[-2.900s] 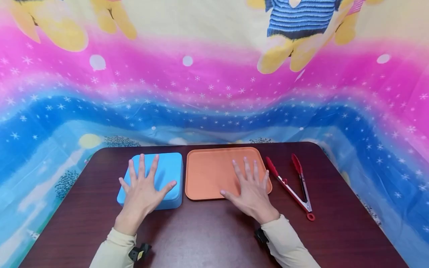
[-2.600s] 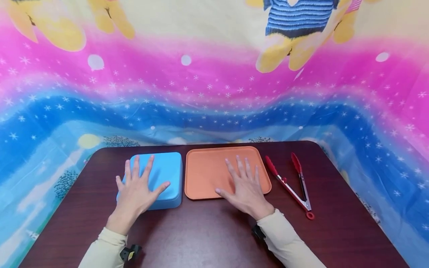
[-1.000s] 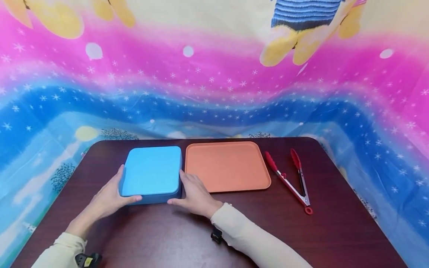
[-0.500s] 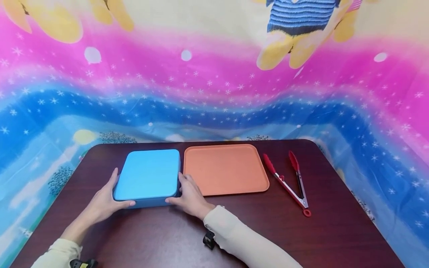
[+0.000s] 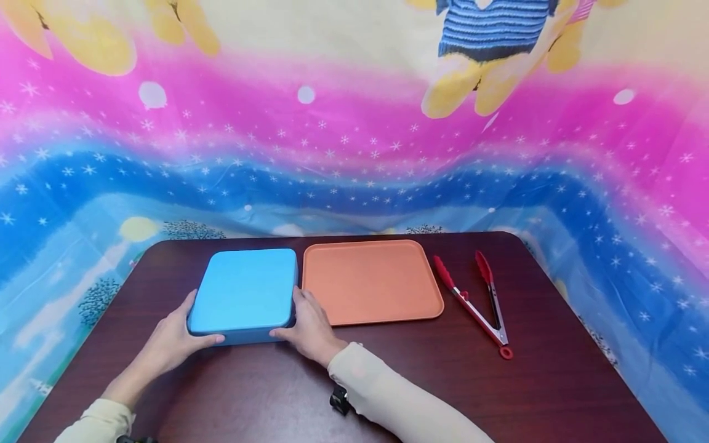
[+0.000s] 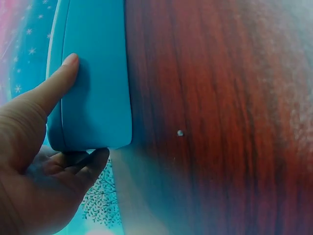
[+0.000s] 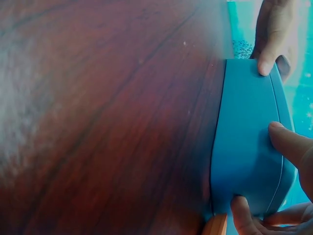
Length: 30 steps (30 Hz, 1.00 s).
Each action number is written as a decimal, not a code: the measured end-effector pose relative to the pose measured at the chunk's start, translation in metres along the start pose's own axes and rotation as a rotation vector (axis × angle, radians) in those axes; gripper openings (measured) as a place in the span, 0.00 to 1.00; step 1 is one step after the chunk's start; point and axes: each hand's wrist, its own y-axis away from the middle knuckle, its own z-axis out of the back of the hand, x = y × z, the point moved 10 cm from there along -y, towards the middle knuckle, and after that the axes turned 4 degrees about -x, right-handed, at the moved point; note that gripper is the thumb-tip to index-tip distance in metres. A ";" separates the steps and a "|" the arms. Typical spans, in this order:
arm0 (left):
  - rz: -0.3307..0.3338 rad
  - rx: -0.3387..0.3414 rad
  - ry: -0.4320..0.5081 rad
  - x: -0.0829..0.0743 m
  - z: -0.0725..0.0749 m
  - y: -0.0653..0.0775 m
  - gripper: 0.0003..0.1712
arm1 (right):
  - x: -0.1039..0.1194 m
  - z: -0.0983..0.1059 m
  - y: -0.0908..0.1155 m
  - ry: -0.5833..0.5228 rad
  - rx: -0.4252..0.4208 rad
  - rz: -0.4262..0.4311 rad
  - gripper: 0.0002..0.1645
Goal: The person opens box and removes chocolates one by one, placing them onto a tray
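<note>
A: What's closest to the person?
B: Two cream sleeves [image 5: 404,394], reaching in over the near part of a dark wood-grain table [image 5: 266,387]. There's a small black device [image 5: 340,400] at the right wrist.
A: And the hands, spread or holding?
B: Holding, both of them, on a blue lidded box [image 5: 244,292]. The left hand [image 5: 174,335] grips its near left corner, thumb laid against the front wall, fingers round the side.
A: The other one?
B: The right hand [image 5: 312,329] pinches the near right corner much the same way, thumb on the front wall and fingers at the right side.
A: Where does the box stand?
B: Flat on the tabletop, left of the middle, lid on, a thin seam running along its front.
A: What's beside it?
B: An orange tray [image 5: 376,280], just to the right; the right hand hides its near left corner.
A: Further over?
B: Red-tipped tongs [image 5: 476,314], splayed in a V, their red ring [image 5: 506,352] towards the person. One tip lies near the tray.
A: And right at the back?
B: A printed cloth [image 5: 354,129], pale blue with trees low down, then deep blue, then pink with snowflakes, yellow figures at the top.
</note>
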 end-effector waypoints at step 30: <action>0.024 0.009 0.004 -0.003 -0.003 0.000 0.70 | 0.003 -0.003 0.003 0.006 0.011 0.036 0.59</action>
